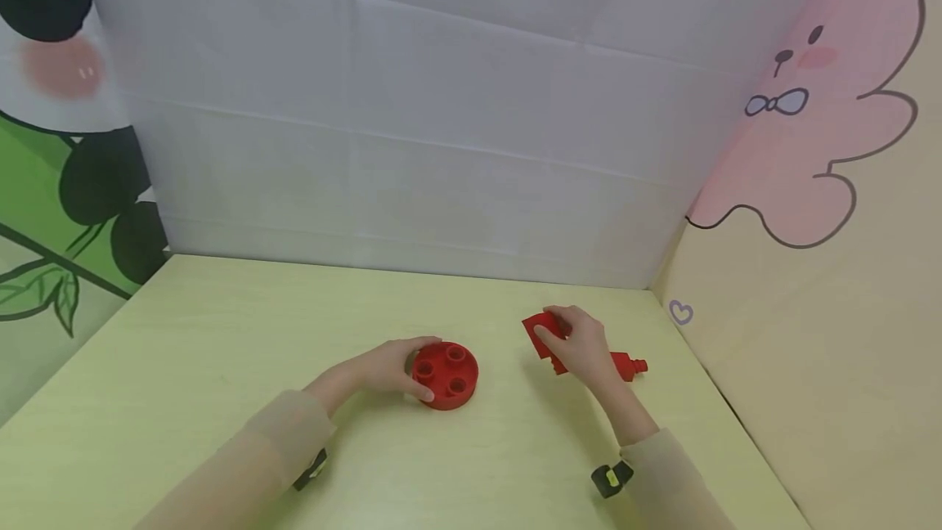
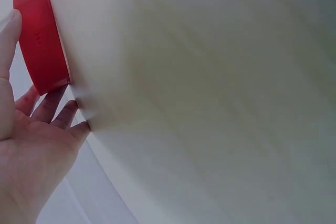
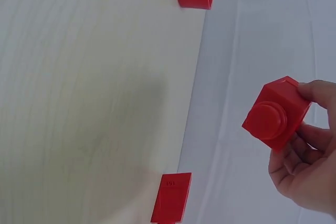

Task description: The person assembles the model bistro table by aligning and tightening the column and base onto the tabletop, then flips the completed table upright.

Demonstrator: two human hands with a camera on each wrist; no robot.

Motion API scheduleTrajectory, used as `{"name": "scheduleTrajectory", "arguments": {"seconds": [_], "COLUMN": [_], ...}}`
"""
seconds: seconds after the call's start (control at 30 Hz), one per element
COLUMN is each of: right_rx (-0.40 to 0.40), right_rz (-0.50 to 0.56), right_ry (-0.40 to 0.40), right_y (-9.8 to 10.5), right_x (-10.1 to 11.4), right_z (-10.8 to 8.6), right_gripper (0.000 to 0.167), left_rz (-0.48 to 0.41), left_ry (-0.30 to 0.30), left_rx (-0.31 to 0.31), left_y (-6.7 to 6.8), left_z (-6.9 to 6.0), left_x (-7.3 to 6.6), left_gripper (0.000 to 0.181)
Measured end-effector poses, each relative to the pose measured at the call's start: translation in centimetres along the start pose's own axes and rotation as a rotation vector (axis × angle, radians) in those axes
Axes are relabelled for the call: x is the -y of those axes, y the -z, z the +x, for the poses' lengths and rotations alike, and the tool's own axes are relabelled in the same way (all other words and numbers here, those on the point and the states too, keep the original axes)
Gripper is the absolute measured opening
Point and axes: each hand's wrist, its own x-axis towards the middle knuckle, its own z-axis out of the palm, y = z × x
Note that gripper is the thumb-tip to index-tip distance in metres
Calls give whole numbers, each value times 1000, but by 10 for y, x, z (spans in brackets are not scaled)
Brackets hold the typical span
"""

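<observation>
Our left hand grips the side of the round red disc with three hollow studs, on the tabletop. Right of the disc, our right hand pinches a studded red block above the tabletop; farther right of the disc, a narrow-ended red piece lies partly hidden.

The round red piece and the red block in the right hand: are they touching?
Apart: the head view shows bare table between the round piece and the held block.
</observation>
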Motion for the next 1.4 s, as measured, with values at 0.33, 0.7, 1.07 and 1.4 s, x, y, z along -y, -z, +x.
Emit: {"name": "scheduleTrajectory", "arguments": {"seconds": [0.33,0.7,1.07,1.4], "right_rx": [-89,-53,74,177], "right_rz": [214,446,547,540], "right_ry": [-1,-23,-30,41], "right_y": [-6,-25,-32,-43], "right_x": [32,48,70,77], "right_z": [-11,-25,-44,-46], "right_gripper": [38,41,42,41], "left_rz": [34,113,27,11], "left_ry": [5,7,-45,-86], "left_rx": [7,-16,5,18], "left_y": [0,1,0,0], "left_z": [4,6,4,4], "left_x": [-1,-3,0,2], "left_gripper": [86,85,85,84]}}
